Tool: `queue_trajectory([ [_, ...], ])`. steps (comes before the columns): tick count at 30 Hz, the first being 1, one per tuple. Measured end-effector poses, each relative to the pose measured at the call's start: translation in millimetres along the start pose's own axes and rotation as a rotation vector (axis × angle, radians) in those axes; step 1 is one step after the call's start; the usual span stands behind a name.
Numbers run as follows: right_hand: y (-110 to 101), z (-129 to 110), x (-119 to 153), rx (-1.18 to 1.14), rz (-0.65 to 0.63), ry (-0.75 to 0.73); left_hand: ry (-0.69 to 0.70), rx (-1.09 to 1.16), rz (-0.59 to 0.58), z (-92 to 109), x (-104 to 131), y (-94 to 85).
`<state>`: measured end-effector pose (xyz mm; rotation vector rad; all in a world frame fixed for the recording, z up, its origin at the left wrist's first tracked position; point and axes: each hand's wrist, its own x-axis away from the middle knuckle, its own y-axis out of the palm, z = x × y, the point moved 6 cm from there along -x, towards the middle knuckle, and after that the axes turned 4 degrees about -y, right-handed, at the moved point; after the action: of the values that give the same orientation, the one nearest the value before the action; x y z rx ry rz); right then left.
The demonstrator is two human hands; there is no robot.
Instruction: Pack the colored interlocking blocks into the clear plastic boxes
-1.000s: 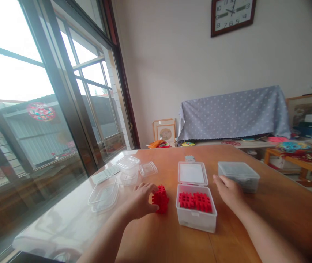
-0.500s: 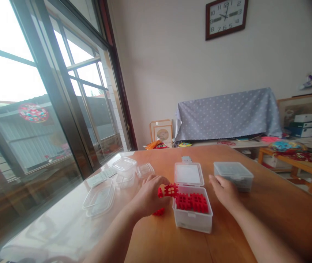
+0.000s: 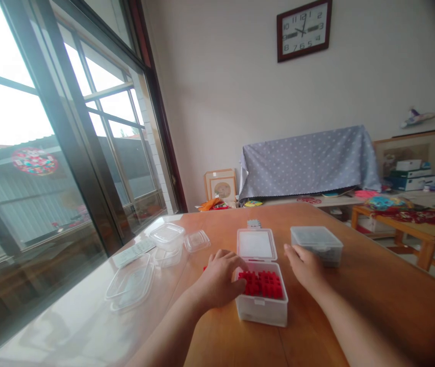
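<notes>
Two bare hands reach over the brown table, one on each side of an open box. Its lid is folded back on the far side, probably so that the top gives free access. Red lattice pieces sit side by side inside, near the rim, likely because other contents below hold them up, though the depth is hidden. The left hand arches over the box's left wall, fingers and thumb curved partway closed against the leftmost red; whether it actually grips that piece or only touches it, I cannot tell. A sliver of red shows beyond that hand's left side, mostly covered. The right hand is loosely half open with nothing visible in it, between the open box and a closed box; contact with the latter is unclear. As for edges, the box's left wall lies directly under the left hand, so low fingers could catch there, and the folded lid limits room on the far side. The near side and the strip right of the closed box offer more room. Farther left, clear containers crowd together, and a small grey piece lies just beyond the lid.
</notes>
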<state>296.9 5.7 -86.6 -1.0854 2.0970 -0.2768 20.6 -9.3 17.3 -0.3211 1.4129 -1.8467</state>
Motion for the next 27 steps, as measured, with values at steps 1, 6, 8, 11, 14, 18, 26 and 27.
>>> queue_trajectory([
  [1,-0.3,-0.7,0.3,-0.001,-0.002,0.001,0.023,-0.007,-0.004,2.5,1.2,-0.3],
  [6,-0.8,-0.5,0.1,0.010,0.001,0.004,0.117,-0.034,-0.060,10.1,5.8,4.1],
  [8,-0.4,0.5,-0.3,0.013,0.004,0.002,0.119,-0.037,-0.062,9.7,5.8,5.1],
  [11,0.0,1.8,-0.3,0.013,0.002,0.013,0.111,-0.023,-0.033,5.1,4.3,1.9],
  [14,0.6,1.4,0.5,-0.003,-0.020,0.034,0.072,0.032,0.040,-11.9,1.4,-8.1],
  [18,0.0,-0.4,1.6,-0.005,-0.031,0.048,-0.068,0.088,0.158,-60.6,-0.2,-20.3],
  [26,2.3,2.4,1.8,-0.015,-0.041,0.060,-0.324,0.143,0.110,-144.7,15.0,-6.0],
  [27,2.6,2.6,1.9,-0.015,-0.045,0.064,-0.327,0.163,0.087,-147.6,16.8,-3.2],
])
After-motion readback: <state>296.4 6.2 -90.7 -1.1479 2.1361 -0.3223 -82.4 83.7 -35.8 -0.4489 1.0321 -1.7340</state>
